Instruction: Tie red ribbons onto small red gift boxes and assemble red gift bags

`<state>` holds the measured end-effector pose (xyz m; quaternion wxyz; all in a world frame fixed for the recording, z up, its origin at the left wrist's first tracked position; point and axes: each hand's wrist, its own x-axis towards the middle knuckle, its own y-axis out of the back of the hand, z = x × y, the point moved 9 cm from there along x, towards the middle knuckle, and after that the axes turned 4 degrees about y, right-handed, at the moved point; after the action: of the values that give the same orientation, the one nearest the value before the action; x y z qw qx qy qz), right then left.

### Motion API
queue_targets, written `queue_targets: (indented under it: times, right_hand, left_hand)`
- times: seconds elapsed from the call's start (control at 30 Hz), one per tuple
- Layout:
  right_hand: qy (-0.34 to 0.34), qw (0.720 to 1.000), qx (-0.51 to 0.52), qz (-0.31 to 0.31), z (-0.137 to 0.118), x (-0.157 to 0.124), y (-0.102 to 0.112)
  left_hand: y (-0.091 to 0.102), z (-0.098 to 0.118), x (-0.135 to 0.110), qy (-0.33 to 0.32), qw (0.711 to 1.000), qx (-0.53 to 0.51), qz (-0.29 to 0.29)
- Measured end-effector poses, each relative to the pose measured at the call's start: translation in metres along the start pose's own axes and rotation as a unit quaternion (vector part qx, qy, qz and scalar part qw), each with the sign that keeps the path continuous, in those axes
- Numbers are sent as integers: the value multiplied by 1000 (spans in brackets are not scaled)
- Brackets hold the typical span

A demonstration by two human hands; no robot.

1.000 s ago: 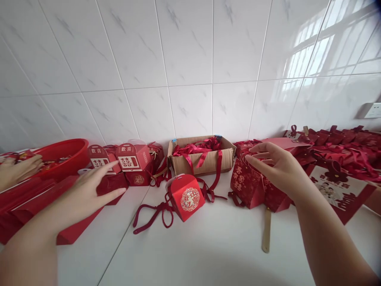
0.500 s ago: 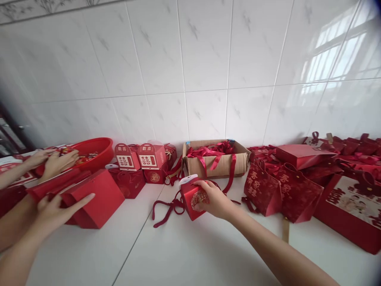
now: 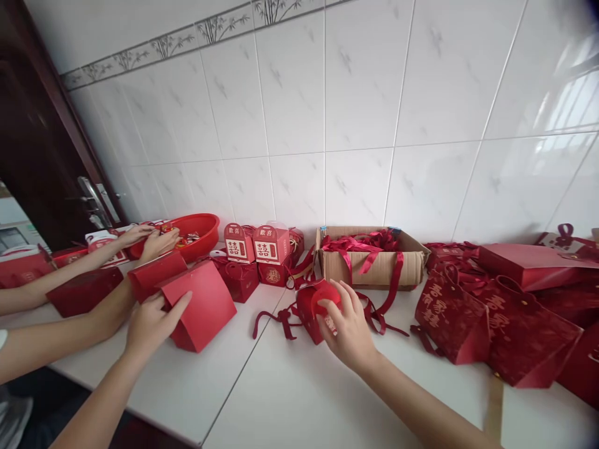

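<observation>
My left hand (image 3: 152, 321) grips a plain red gift box (image 3: 201, 305) at its left side, the thumb on its face and the fingers partly hidden behind. To the right, my right hand (image 3: 346, 321) has thumb and fingertips on a rounded red flap (image 3: 325, 299) of a small dark red gift box (image 3: 306, 312), which sits on the white table. Dark red ribbon (image 3: 283, 318) trails from the small box on both sides. Part of its front is covered by my fingers.
A cardboard box (image 3: 369, 265) of red ribbons stands by the tiled wall. Stacked gift boxes (image 3: 272, 247) are left of it. Floral gift bags (image 3: 453, 318) fill the right. At far left, another person's hands (image 3: 161, 240) work over a red basin (image 3: 210, 234).
The view has swung left, showing the door and more of the other person. My right fingers have moved from the small box's front to its rounded flap. My left hand keeps its box.
</observation>
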<state>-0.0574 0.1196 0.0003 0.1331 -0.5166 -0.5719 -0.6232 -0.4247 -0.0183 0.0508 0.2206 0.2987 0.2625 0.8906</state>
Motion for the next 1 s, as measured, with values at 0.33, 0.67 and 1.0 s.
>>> queue_targets:
  times: [0.33,0.67,1.0]
  right_hand:
    - [28,992,70,-101,27,-52,-2]
    - [-174,970,149,-86,110,-91,31]
    - [-189,961,174,-98,118,-93,21]
  left_hand:
    - [-80,133,-140,-100,914,-215,-328]
    - [-197,189,-138,-306,896,-144,-289]
    - [-48,52,7,-145,976,69,148]
